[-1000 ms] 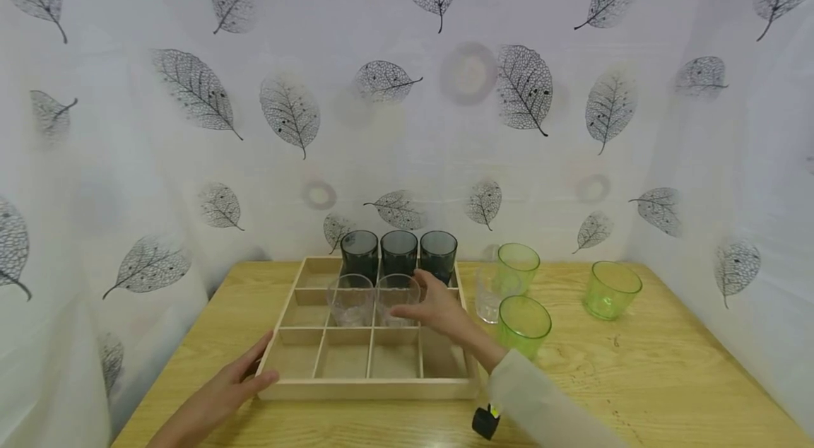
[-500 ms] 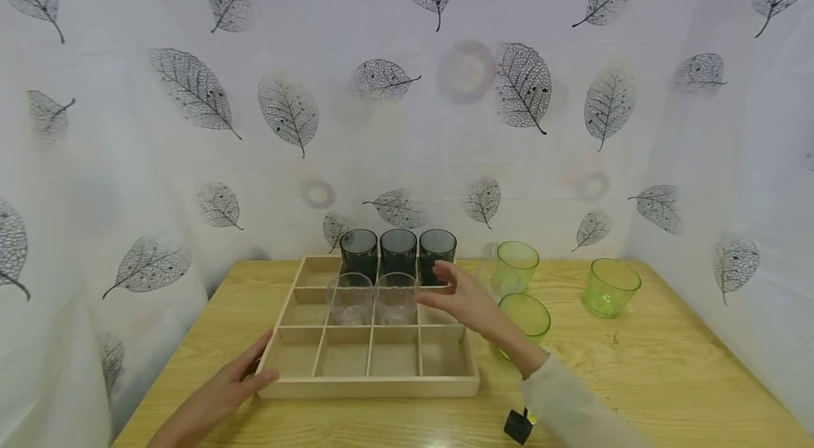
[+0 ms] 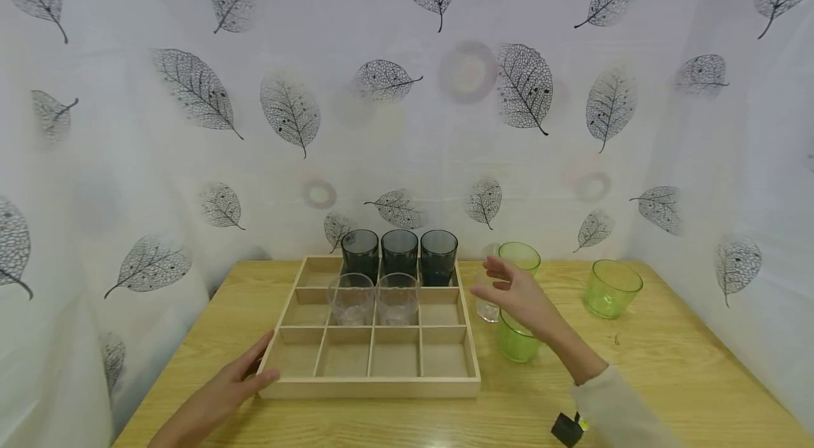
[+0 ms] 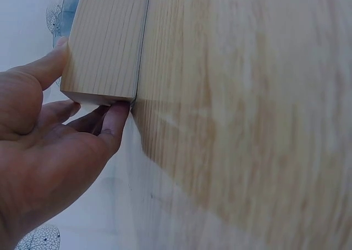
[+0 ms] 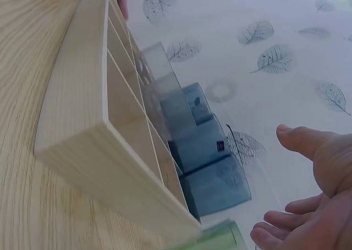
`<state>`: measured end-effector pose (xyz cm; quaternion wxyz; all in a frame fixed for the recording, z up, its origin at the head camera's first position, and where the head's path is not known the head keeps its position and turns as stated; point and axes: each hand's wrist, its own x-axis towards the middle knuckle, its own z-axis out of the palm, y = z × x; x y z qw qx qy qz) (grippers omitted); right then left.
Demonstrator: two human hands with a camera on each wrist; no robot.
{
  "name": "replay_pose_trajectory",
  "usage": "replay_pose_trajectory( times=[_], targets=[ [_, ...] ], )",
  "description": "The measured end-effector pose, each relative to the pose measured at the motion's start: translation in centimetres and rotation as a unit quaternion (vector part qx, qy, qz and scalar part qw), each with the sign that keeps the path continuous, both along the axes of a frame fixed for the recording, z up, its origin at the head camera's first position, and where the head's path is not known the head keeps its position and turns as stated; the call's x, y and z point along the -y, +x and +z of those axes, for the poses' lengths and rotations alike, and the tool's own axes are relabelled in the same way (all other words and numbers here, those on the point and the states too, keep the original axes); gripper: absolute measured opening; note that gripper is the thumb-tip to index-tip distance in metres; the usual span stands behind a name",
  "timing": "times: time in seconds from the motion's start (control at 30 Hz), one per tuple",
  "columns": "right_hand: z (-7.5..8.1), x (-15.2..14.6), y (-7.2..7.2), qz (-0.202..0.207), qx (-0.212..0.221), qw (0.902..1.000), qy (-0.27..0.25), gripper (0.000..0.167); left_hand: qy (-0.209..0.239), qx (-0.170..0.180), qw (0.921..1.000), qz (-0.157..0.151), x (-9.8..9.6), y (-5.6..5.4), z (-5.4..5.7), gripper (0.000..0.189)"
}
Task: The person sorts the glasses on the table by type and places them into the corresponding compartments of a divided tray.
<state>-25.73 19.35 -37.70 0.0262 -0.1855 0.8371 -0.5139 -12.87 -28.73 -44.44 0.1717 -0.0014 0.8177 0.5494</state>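
The left-wrist view shows what the head view hides: the left hand (image 4: 55,145) grips the tray (image 3: 369,388) by its corner, fingertips bent against the side. The right hand (image 3: 524,299), fingers loose and released, is near a clear glass (image 3: 488,313) and two green glasses (image 3: 518,343) on the table (image 3: 636,377). In the tray's compartments, three dark glasses (image 3: 399,256) stand at the back, two clear tumblers (image 3: 352,301) mid-row.

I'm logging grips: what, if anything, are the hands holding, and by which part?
The left hand grips the wooden tray by its near left corner; the right hand holds nothing.
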Motion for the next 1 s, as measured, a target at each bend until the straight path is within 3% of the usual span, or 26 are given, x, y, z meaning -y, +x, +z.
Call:
replay_pose_trajectory(
  times=[0.5, 0.77, 1.0],
  targets=[
    [-1.2, -5.2, -0.4, -0.058, -0.005, 0.9976, 0.037, 0.084, 0.008, 0.000, 1.0000, -0.001, 0.0, 0.2, 0.3, 0.082],
    [-2.5, -5.2, -1.2, -0.075, -0.009, 0.9958, 0.052, 0.087, 0.012, 0.005, 0.9999, -0.002, 0.0, 0.1, 0.3, 0.082],
    [-2.9, -4.3, -2.0, -0.088, -0.002, 0.9891, 0.118, 0.088, 0.020, 0.013, 0.9997, -0.001, 0.0, -0.1, 0.1, 0.083]
  ],
)
